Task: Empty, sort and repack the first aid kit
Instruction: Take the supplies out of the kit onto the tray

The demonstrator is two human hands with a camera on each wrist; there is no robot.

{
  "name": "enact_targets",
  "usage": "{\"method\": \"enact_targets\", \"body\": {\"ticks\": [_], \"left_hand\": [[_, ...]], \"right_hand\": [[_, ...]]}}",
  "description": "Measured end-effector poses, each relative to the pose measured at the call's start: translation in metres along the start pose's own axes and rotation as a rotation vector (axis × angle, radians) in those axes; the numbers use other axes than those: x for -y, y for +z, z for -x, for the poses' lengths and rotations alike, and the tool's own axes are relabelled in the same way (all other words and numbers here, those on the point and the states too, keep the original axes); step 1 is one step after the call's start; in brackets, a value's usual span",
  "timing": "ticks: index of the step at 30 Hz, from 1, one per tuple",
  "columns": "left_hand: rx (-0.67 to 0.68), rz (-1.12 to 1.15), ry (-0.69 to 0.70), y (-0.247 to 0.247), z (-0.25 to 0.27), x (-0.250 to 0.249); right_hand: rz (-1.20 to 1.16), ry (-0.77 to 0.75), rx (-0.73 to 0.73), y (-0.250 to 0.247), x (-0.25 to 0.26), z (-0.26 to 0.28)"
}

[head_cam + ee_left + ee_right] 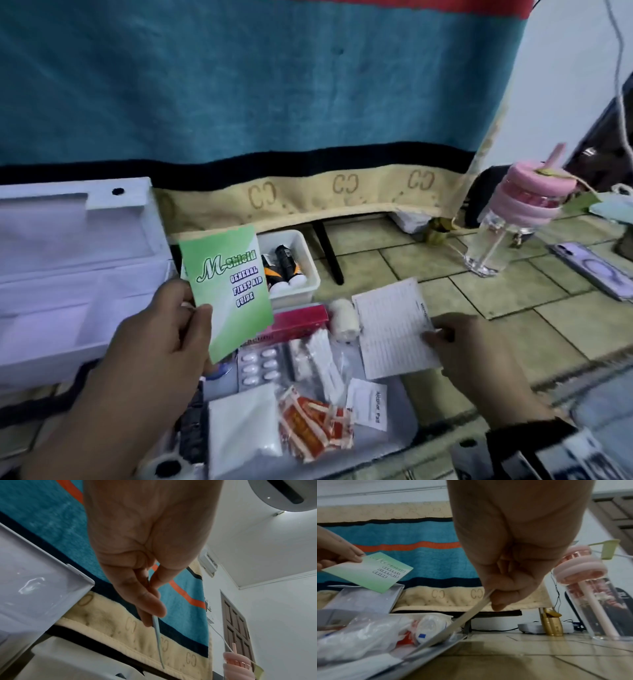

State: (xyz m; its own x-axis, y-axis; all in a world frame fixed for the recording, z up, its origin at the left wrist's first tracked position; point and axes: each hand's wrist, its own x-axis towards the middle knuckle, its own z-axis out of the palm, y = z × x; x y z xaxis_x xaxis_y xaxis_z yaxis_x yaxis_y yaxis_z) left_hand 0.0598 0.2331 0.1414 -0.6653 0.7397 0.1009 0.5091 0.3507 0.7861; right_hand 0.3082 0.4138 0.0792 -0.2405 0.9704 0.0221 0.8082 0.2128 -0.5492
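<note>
My left hand (164, 329) pinches a green first aid guide booklet (227, 291) by its lower left edge and holds it up over the open kit; the left wrist view shows the booklet (158, 639) edge-on between thumb and fingers. My right hand (476, 356) pinches a white printed sheet (392, 329) by its right edge, slanting over the kit's right side. The sheet (462, 616) runs down from my fingers. The open kit tray (402, 421) holds a pill blister (258, 365), cotton swabs (320, 359), plasters (315, 425), an alcohol pad (368, 404), a bandage roll (344, 318) and a red box (296, 323).
The kit's white lid (68, 260) stands open at the left. A white tub (291, 263) with dark bottles sits behind the kit. A pink-capped clear bottle (513, 219) and a phone (594, 267) lie on the tiled floor at right. A blue blanket (257, 85) hangs behind.
</note>
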Motion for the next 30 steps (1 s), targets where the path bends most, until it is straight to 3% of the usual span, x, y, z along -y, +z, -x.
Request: {"method": "enact_targets", "body": {"ticks": [7, 14, 21, 25, 27, 30], "left_hand": [[0.013, -0.006, -0.046, 0.008, 0.018, -0.004], [0.039, -0.036, -0.054, 0.011, 0.02, -0.013], [0.086, -0.062, 0.008, 0.01, 0.014, -0.018], [0.178, -0.01, 0.059, 0.019, 0.008, -0.022], [0.229, 0.002, 0.093, 0.025, 0.004, -0.023], [0.314, 0.027, 0.154, 0.038, -0.002, -0.032]], "right_hand": [[0.169, -0.057, 0.126, 0.013, 0.006, -0.02], [0.28, -0.001, 0.242, 0.016, 0.014, -0.027], [0.269, 0.005, 0.256, 0.018, 0.021, -0.023], [0.392, -0.017, 0.105, -0.001, 0.031, -0.014], [0.095, -0.107, 0.08, -0.018, 0.045, -0.007], [-0.428, -0.167, 0.347, -0.03, 0.074, 0.006]]}}
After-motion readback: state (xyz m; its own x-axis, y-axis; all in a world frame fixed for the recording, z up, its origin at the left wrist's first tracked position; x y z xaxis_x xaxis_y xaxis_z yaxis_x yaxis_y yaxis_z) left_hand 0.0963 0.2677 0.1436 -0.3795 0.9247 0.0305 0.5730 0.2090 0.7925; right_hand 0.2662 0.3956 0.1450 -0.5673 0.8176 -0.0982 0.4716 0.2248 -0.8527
